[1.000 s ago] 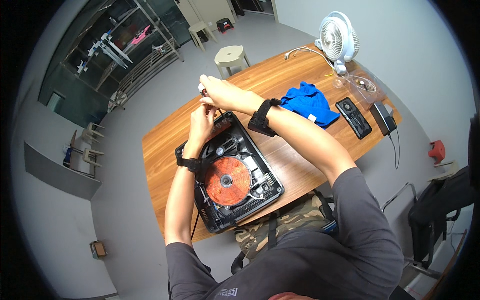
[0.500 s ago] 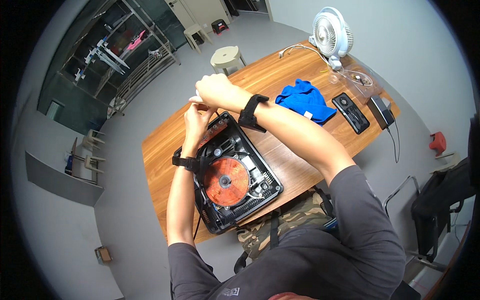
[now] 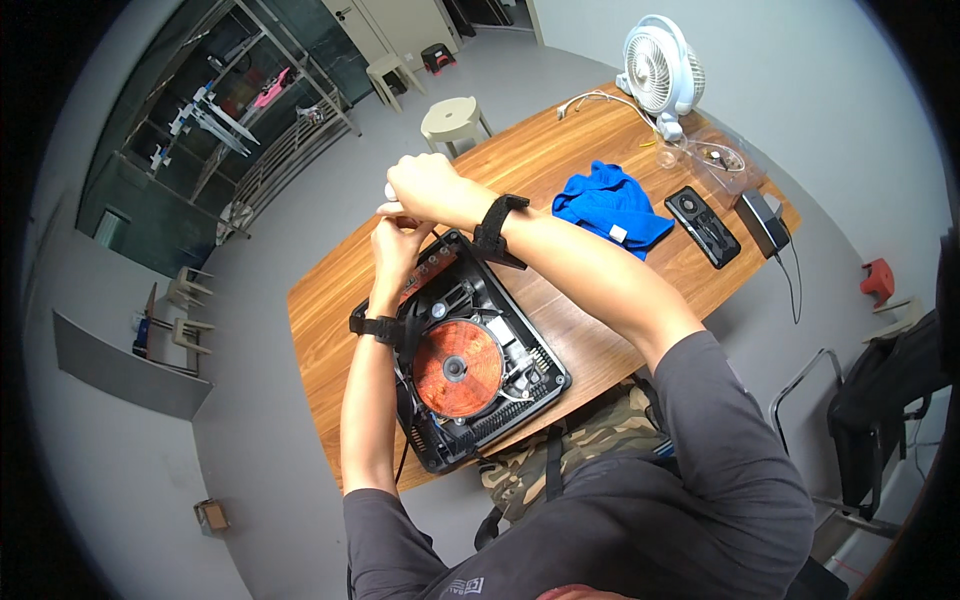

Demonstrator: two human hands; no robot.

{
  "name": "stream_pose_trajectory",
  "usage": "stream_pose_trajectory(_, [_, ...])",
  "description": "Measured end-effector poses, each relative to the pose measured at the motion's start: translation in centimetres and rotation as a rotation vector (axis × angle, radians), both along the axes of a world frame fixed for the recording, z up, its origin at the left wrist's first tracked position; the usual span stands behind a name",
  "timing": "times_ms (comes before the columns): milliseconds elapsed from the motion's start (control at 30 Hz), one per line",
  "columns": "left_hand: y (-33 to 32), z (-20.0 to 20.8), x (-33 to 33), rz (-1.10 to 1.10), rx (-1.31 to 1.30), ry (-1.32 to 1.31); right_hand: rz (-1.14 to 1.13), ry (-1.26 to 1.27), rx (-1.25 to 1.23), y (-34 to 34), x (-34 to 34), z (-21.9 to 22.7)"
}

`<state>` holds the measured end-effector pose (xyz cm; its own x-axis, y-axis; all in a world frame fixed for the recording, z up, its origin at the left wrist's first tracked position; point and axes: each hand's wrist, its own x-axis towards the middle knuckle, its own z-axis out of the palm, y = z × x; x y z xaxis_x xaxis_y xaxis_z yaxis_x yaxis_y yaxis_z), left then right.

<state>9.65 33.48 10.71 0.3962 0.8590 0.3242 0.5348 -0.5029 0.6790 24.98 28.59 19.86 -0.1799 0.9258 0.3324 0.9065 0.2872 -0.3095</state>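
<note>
An opened induction cooker (image 3: 510, 402) lies on the wooden table, its black casing exposing a round copper coil (image 3: 440, 372). A strip of circuit board (image 3: 432, 268) runs along its far end. Above that far end my right hand (image 3: 428, 187) is closed like a fist, with a small whitish bit showing at its left side; what it holds is mostly hidden. Just below, my left hand (image 3: 397, 250) has its fingers pinched together by the cooker's far edge, close under the right hand. Whatever lies between those fingertips cannot be made out. Black straps circle both wrists.
Right of the cooker lies a blue cloth (image 3: 608, 205). Beyond it are a black tool case (image 3: 703, 226), a dark box with a cable (image 3: 762, 222), a clear plastic tray (image 3: 722, 165) and a white fan (image 3: 660, 70). A beige stool (image 3: 455, 120) stands past the table's far edge.
The view has shifted slightly. Both hands stay together over the cooker's far end, with only a small change in the right hand's tilt.
</note>
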Motion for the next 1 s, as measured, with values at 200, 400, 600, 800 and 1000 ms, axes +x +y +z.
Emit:
stream_pose_trajectory(200, [-0.4,-0.6,0.6,-0.080,0.072,-0.158,0.025,0.045,0.077,2.1,-0.1,-2.5])
stream_pose_trajectory(400, [0.5,-0.9,-0.3,-0.100,-0.033,-0.097,0.027,0.114,0.137,0.4,0.1,-2.2])
stream_pose_trajectory(600, [-0.5,0.2,0.8,0.036,-0.073,-0.040,0.023,0.104,0.164,1.4,-0.1,-2.9])
stream_pose_trajectory(800, [0.3,-0.7,0.0,-0.214,-0.033,-0.185,0.078,0.073,0.052,1.8,0.5,-2.4])
stream_pose_trajectory(1000, [-0.1,0.1,0.1,-0.015,-0.052,-0.027,0.030,0.128,0.089,0.0,0.1,-1.5])
